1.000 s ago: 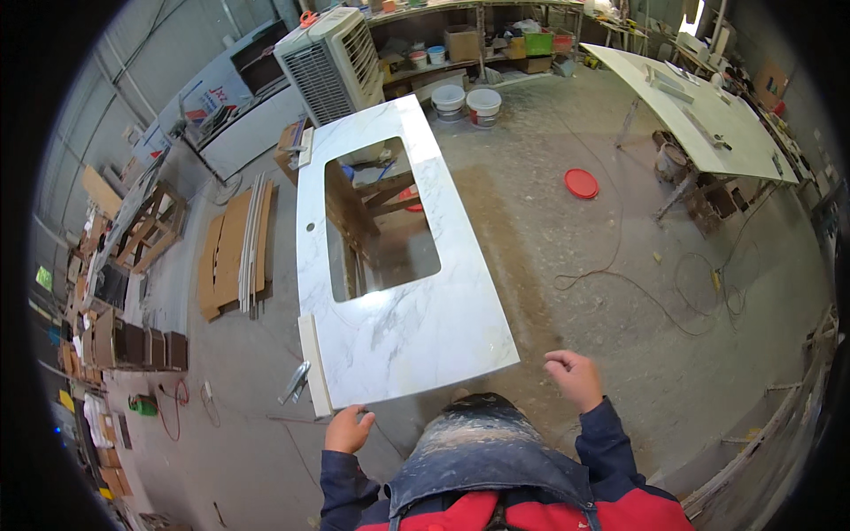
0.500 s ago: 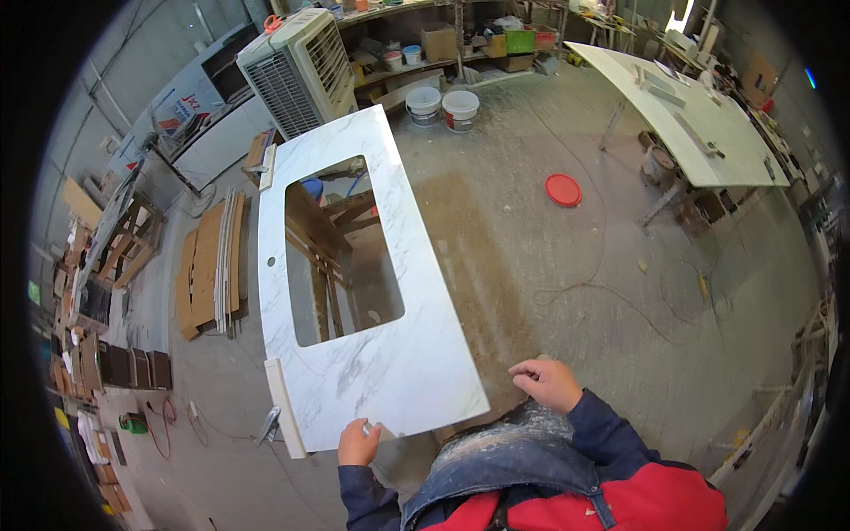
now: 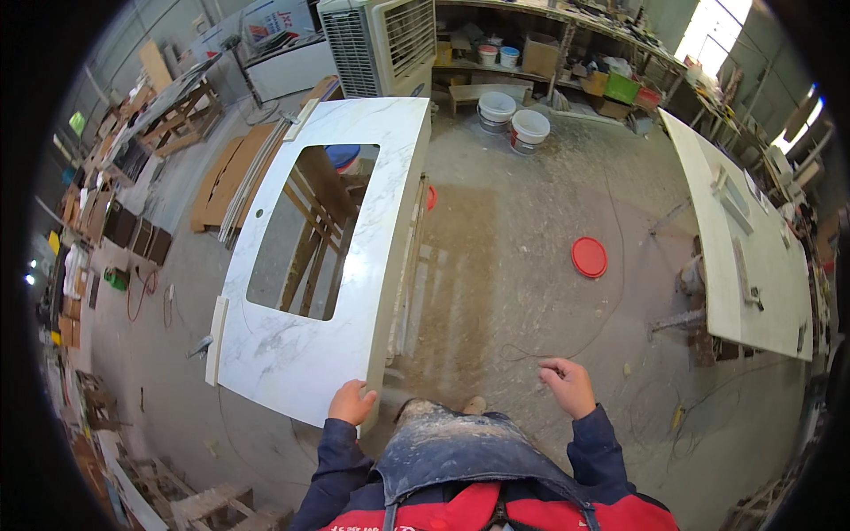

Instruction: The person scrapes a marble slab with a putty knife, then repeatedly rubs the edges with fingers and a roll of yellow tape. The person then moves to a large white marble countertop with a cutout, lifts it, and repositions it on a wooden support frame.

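Note:
A white, grey-veined countertop [image 3: 288,358] lies to my left, with a large round-cornered rectangular cutout and a small round hole beside it. My left hand [image 3: 352,403] is closed at its near right corner, with bent fingers over the edge; the fingers' undersides are hidden. My right hand [image 3: 568,388] hangs above the floor, away from the countertop. Its fingers are curled toward the thumb, and nothing shows in them. Along the countertop's left edge sit a pale strip [image 3: 216,341] with a metal clamp [image 3: 202,345] and a farther pale strip [image 3: 301,119].
A wooden frame [image 3: 305,265] shows through the cutout. On the floor are a red lid [image 3: 589,257], thin cables and two white buckets [image 3: 529,131]. A pale slab [image 3: 753,257] with tools stands at right, an air cooler [image 3: 390,49] at the back, and cardboard [image 3: 232,168] at left.
My view has turned and shifted, so the countertop sits farther left. My left hand has come from the middle of its near edge to the near right corner. The right hand stays raised and curled.

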Motion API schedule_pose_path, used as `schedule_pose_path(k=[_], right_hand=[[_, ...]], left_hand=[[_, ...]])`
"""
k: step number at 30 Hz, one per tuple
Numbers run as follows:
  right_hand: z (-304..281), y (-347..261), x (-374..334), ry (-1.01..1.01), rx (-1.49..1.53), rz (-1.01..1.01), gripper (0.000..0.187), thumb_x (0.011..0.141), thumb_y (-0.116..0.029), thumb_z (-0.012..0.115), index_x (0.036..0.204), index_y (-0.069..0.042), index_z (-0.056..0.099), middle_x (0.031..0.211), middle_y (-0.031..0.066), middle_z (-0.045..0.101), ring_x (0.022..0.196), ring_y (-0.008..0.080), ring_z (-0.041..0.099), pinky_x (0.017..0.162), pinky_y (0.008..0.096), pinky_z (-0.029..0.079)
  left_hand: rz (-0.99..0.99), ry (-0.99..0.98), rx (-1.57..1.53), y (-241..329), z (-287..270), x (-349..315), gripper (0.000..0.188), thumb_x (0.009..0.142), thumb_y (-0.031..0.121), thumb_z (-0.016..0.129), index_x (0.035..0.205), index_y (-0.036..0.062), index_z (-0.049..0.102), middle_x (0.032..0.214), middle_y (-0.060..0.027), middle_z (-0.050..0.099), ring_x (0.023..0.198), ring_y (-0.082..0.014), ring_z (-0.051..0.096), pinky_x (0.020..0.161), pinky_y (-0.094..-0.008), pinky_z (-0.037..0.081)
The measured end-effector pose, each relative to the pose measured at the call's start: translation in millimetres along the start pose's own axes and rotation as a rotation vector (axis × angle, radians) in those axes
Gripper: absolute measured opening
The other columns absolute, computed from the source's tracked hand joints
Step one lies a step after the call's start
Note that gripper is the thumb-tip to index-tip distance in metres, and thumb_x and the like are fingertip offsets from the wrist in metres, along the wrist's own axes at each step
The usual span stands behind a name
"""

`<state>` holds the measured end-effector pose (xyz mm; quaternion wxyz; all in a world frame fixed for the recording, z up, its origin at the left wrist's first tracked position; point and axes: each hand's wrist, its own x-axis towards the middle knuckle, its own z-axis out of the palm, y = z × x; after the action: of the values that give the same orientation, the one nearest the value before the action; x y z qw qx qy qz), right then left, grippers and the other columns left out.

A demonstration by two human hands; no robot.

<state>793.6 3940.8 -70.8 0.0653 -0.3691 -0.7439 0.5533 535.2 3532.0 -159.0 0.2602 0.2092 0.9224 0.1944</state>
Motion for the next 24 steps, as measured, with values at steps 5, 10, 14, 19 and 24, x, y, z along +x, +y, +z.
schedule_pose_path(k=[5,10,14,19,24], right_hand=[[-7.0,-41.9,71.1,-0.111,-0.03,-0.126,0.028,0.097,-0.014,0.069,0.119,0.004,0.072,0.098,0.0067,0.076,0.089,0.0132,0.07,0.081,0.0275,0.055],[-16.5,-51.6,128.3,-0.202,-0.019,-0.165,0.028,0.095,-0.018,0.07,0.116,0.0,0.074,0.094,0.0106,0.078,0.084,0.015,0.071,0.076,0.0301,0.055],[-57.8,-49.4,190.2,-0.127,-0.035,-0.04,0.028,0.096,-0.016,0.069,0.116,0.003,0.073,0.095,0.0123,0.078,0.086,0.0157,0.072,0.078,0.0305,0.057],[-101.4,-60.4,278.5,-0.027,0.044,0.04,0.028,0.096,-0.011,0.067,0.115,0.008,0.072,0.096,0.0128,0.077,0.086,0.0167,0.073,0.08,0.0299,0.057],[-92.2,-115.0,378.5,-0.229,-0.017,0.025,0.027,0.095,-0.01,0.068,0.114,0.008,0.072,0.094,0.0111,0.077,0.084,0.0146,0.072,0.078,0.0287,0.057]], left_hand=[[-0.102,-0.125,-0.07,79.0,18.5,34.9,0.051,0.095,0.042,0.069,0.129,0.004,0.069,0.133,-0.0218,0.068,0.126,-0.0384,0.062,0.107,-0.0451,0.049],[-0.083,-0.246,-0.202,113.2,69.8,128.3,0.054,0.095,0.044,0.069,0.132,0.0044,0.069,0.13,-0.0212,0.07,0.123,-0.0368,0.065,0.105,-0.0441,0.051],[-0.11,-0.267,-0.391,113.4,137.2,222.7,0.046,0.093,0.041,0.068,0.118,0.0035,0.076,0.118,-0.0206,0.075,0.116,-0.0372,0.069,0.101,-0.0431,0.053],[-0.21,-0.301,-0.251,99.2,187.5,319.2,0.048,0.096,0.042,0.053,0.106,0.0023,0.078,0.116,-0.0241,0.073,0.11,-0.0421,0.069,0.099,-0.0486,0.052],[-0.672,-0.044,-0.724,116.0,177.2,317.5,0.042,0.091,0.04,0.062,0.104,0.0033,0.079,0.111,-0.0228,0.075,0.108,-0.0378,0.071,0.096,-0.0451,0.053]])
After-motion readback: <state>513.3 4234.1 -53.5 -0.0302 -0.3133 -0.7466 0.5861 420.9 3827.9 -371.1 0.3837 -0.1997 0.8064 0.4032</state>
